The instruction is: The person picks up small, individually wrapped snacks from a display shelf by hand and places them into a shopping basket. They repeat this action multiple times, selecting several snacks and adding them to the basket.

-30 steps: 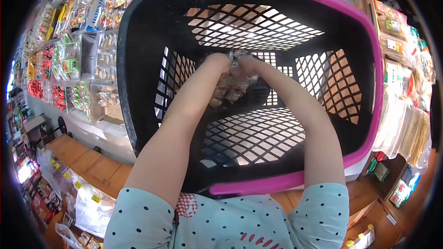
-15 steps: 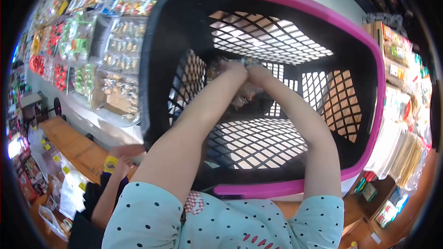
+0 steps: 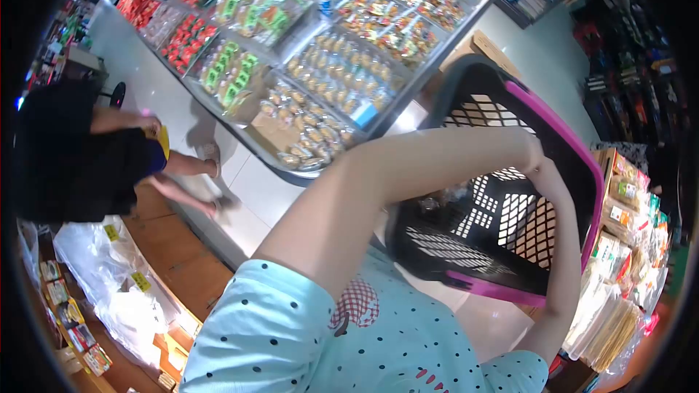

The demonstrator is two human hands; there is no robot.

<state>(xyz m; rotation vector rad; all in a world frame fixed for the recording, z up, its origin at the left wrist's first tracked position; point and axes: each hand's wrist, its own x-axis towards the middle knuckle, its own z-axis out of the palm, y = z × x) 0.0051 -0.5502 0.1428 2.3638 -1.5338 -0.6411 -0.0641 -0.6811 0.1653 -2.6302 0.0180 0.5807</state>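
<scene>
A black mesh shopping basket [image 3: 539, 102] with pink handle bars stands in front of me, to the right in the head view. Above its opening, my left hand [image 3: 526, 151] reaches across and meets my right hand [image 3: 551, 175]. The two hands touch or overlap near the right-hand mesh wall. Their fingers are mostly hidden, so I cannot make out their pose or anything between them. Down in the basket lies a clear-wrapped packet [image 3: 453, 193], partly covered by my left forearm.
A display counter [image 3: 408, 91] holds trays of wrapped snacks. Someone in dark clothes [image 3: 69, 153] is at the left, beside a wooden bench [image 3: 171, 255]. White plastic bags [image 3: 116, 269] hang at lower left. Packaged goods [image 3: 626, 247] fill a right-hand shelf. A cardboard box [image 3: 495, 54] sits behind the basket.
Both hands have come up from the basket's bottom and away from the packet. My view has turned left, so the basket appears smaller and farther right. The other person shows more fully.
</scene>
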